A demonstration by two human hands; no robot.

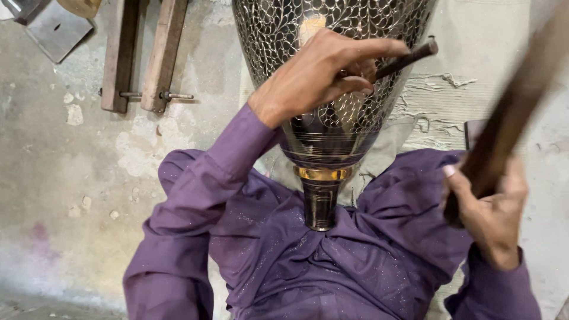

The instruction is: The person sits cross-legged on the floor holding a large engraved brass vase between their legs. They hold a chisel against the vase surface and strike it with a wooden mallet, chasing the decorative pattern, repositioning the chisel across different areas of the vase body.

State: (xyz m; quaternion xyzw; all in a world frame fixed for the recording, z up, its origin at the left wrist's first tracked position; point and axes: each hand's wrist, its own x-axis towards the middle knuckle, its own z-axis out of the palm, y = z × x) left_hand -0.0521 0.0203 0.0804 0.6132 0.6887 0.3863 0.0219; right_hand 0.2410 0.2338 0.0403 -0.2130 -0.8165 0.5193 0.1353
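left hand gripped a dark chisel, its tip against the engraved metal vase. right hand was clenched around a wooden mallet, raised and blurred.

Two wooden bars lie on concrete floor.

Vase cut off by the top edge at 12 o'clock, its foot sunk in purple cloth, wooden stick motion-blurred and running out at 2 o'clock, chisel tip hidden behind the left hand, metal plate cropped at 10 o'clock
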